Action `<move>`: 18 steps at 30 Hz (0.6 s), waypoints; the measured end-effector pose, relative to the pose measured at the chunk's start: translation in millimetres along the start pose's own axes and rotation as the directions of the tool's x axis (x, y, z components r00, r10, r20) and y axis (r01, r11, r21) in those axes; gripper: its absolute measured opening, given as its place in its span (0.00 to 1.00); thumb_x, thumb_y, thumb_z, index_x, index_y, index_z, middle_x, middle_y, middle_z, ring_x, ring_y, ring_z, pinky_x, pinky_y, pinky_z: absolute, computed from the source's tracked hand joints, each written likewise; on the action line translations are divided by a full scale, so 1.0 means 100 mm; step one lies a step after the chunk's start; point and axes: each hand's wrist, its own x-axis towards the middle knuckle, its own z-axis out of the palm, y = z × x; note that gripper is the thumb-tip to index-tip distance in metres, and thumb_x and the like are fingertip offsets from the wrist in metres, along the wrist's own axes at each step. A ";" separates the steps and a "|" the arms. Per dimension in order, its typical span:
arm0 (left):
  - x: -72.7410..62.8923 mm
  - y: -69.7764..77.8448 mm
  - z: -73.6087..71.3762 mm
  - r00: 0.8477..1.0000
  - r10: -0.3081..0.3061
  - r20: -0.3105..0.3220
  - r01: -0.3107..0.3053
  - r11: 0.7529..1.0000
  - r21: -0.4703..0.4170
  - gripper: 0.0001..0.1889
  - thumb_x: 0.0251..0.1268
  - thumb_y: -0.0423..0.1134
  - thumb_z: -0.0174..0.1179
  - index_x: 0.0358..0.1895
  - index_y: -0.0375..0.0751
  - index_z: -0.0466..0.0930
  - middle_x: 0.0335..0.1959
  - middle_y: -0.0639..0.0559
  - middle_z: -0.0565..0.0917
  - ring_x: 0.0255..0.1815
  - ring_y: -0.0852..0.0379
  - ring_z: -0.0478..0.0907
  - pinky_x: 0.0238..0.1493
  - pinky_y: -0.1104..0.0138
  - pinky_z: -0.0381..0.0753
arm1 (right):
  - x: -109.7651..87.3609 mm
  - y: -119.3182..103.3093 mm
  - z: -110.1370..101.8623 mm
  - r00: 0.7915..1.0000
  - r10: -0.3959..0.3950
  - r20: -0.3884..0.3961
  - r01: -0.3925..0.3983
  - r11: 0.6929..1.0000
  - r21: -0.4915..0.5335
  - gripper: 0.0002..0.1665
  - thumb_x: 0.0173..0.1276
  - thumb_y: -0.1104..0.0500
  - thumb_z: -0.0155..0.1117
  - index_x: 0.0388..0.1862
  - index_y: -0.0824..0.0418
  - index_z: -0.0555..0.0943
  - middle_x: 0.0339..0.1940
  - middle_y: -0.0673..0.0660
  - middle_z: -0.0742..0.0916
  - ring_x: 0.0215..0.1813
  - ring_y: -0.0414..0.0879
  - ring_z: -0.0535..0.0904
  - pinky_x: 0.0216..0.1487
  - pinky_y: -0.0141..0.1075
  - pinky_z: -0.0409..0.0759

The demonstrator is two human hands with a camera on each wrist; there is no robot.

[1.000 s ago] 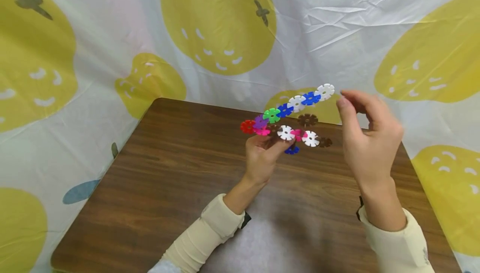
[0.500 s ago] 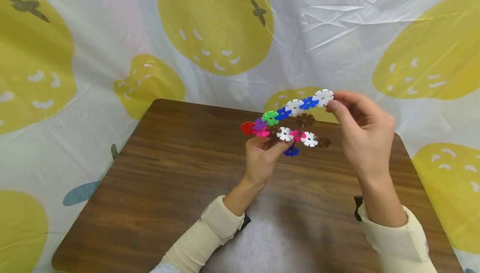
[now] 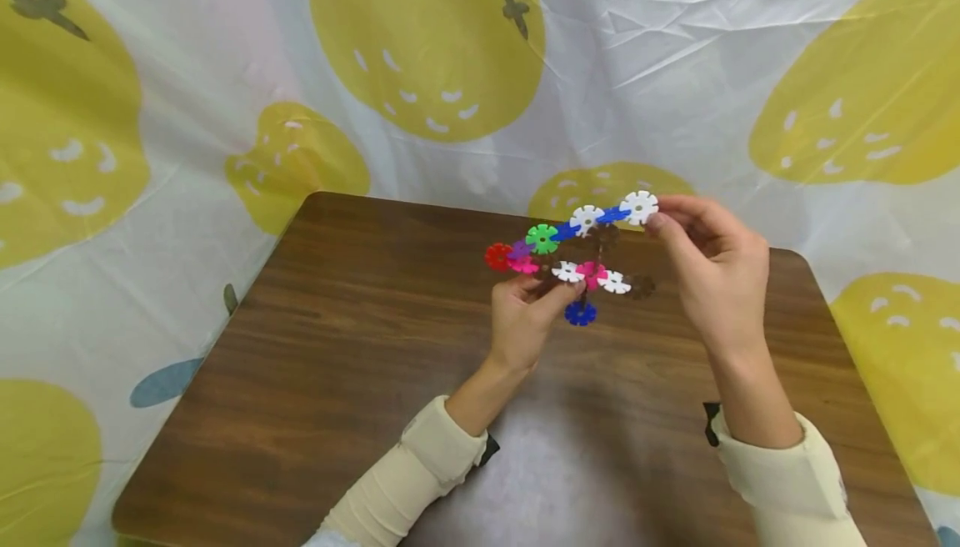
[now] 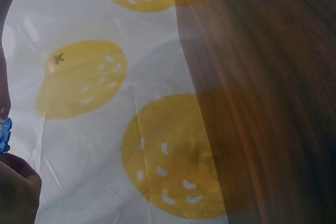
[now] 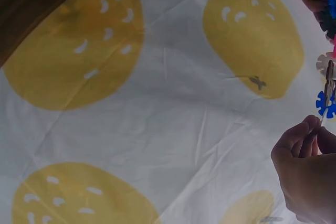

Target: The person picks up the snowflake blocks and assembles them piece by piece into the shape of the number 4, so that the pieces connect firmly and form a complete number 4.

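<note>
Interlocking notched plastic discs form a branching chain held in the air above the table. Its upper row runs from a red disc (image 3: 498, 257) past a green disc (image 3: 542, 239) to a white disc (image 3: 639, 208) at the right end. My left hand (image 3: 517, 326) grips the lower row near a white disc (image 3: 568, 272); some of its fingers are hidden behind the chain. Between thumb and fingers my right hand (image 3: 720, 272) pinches the end white disc. A blue disc (image 3: 580, 313) hangs lowest. In the right wrist view, a blue disc (image 5: 326, 105) sits just above the right hand's fingertips.
Beneath the hands lies a brown wood-grain table (image 3: 337, 380). A white curtain (image 3: 637, 72) printed with yellow fruit hangs behind it and along its sides.
My right hand came in from the right, took hold of the end white disc and moved slightly left and down. The upper row sank with it. The left hand stayed nearly still.
</note>
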 end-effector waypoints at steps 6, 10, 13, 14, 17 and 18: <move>-0.04 -0.06 -0.08 0.987 -0.144 -0.064 0.149 0.986 0.071 0.13 0.58 0.28 0.70 0.42 0.19 0.86 0.26 0.61 0.90 0.31 0.65 0.86 0.41 0.71 0.85 | -0.02 0.15 0.04 0.996 0.079 0.046 -0.077 0.996 -0.032 0.11 0.69 0.68 0.70 0.49 0.69 0.87 0.31 0.41 0.91 0.36 0.36 0.87 0.40 0.24 0.82; -0.05 -0.10 -0.13 0.972 -0.212 -0.100 0.222 0.970 0.100 0.13 0.59 0.29 0.71 0.42 0.20 0.87 0.23 0.64 0.88 0.28 0.65 0.83 0.39 0.72 0.83 | -0.05 0.27 0.06 0.989 0.124 0.075 -0.117 0.989 -0.092 0.11 0.70 0.64 0.70 0.49 0.67 0.87 0.30 0.39 0.90 0.36 0.35 0.87 0.41 0.24 0.81; -0.08 -0.13 -0.17 0.950 -0.281 -0.139 0.296 0.949 0.105 0.12 0.58 0.30 0.72 0.40 0.21 0.88 0.22 0.63 0.87 0.28 0.65 0.82 0.38 0.72 0.83 | -0.08 0.38 0.06 0.980 0.170 0.105 -0.156 0.979 -0.132 0.12 0.71 0.62 0.69 0.50 0.66 0.87 0.29 0.36 0.89 0.36 0.34 0.87 0.42 0.23 0.82; -0.09 -0.14 -0.19 0.941 -0.302 -0.152 0.320 0.942 0.105 0.12 0.58 0.30 0.72 0.39 0.21 0.88 0.21 0.63 0.87 0.28 0.65 0.82 0.38 0.71 0.83 | -0.10 0.42 0.07 0.976 0.185 0.117 -0.167 0.975 -0.147 0.12 0.72 0.62 0.69 0.50 0.66 0.87 0.29 0.35 0.89 0.36 0.33 0.87 0.43 0.22 0.82; -0.13 -0.20 -0.24 0.912 -0.364 -0.190 0.385 0.918 0.090 0.10 0.57 0.30 0.73 0.36 0.23 0.89 0.20 0.62 0.86 0.27 0.65 0.82 0.37 0.70 0.83 | -0.15 0.55 0.09 0.960 0.233 0.154 -0.202 0.960 -0.194 0.12 0.73 0.59 0.68 0.51 0.64 0.86 0.29 0.35 0.89 0.37 0.31 0.86 0.43 0.22 0.80; -0.15 -0.23 -0.26 0.903 -0.381 -0.197 0.403 0.912 0.083 0.09 0.57 0.30 0.73 0.35 0.24 0.89 0.19 0.61 0.86 0.26 0.65 0.82 0.37 0.70 0.83 | -0.17 0.60 0.09 0.955 0.248 0.165 -0.212 0.955 -0.208 0.12 0.73 0.59 0.68 0.51 0.63 0.86 0.29 0.36 0.89 0.37 0.31 0.86 0.43 0.21 0.80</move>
